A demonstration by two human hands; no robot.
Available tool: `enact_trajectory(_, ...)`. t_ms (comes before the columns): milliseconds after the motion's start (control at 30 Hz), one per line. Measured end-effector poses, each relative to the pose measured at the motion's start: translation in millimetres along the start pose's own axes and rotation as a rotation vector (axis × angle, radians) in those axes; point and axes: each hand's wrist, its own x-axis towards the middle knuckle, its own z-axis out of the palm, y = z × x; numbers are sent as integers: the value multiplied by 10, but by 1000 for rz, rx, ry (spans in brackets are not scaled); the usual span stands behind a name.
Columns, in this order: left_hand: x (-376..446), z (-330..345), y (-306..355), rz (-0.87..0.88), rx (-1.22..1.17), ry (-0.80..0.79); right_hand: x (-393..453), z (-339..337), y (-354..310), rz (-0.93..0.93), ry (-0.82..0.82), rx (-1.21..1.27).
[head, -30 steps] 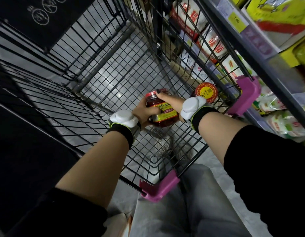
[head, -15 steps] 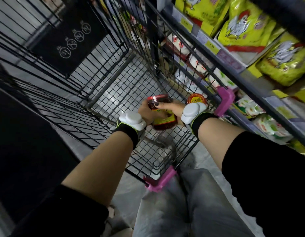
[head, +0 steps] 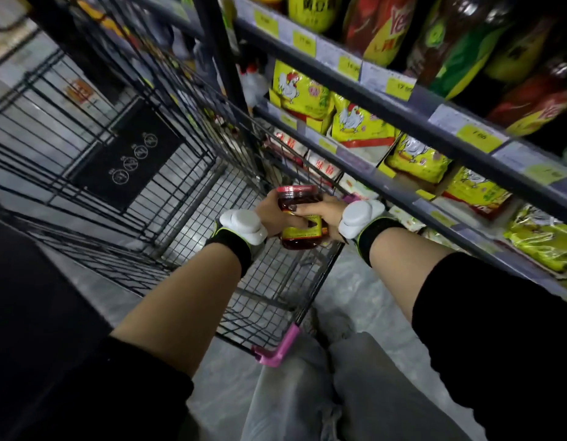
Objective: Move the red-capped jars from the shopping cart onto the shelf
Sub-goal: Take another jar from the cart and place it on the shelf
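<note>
the shelf (head: 400, 100) of yellow chicken-print bags (head: 358, 122) is filling more of the view than before. above the shopping cart (head: 180, 198), the left hand (head: 276, 214) and right hand (head: 320, 211) are still clasping the red-capped jar (head: 299, 218), now raised higher, each grip closed around it.

Yellow price tag (head: 400, 87) on grey upper shelf rail: "17", rest blurred. Neighbouring yellow tag (head: 349, 66): starts "1", rest unclear. Red-and-yellow bottle label (head: 391, 25) on top shelf: "Ye…", cut off. Black cart placard (head: 129, 154): four round white icons, unreadable. Jar label blurred.
</note>
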Motion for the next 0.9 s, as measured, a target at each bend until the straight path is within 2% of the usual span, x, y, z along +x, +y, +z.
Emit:
enact_trajectory(133,-59,47,305,56,30,-33,-237,-119,-210,-81,72,21)
enact_trajectory(267,-84,81,513,81,22,11,-387,-205,-397,-134,66,5)
enact_trajectory(500,-122,129,957,227,68,-84,-673,-408,-690,-194,152,12)
enact_trajectory(667,-242,232,1254,308,115,-16,-944,-558,-855,-279,148,35)
enact_trajectory(900,-359,330,1632,415,98,-15,-1312,-700,-1116,-377,200,2)
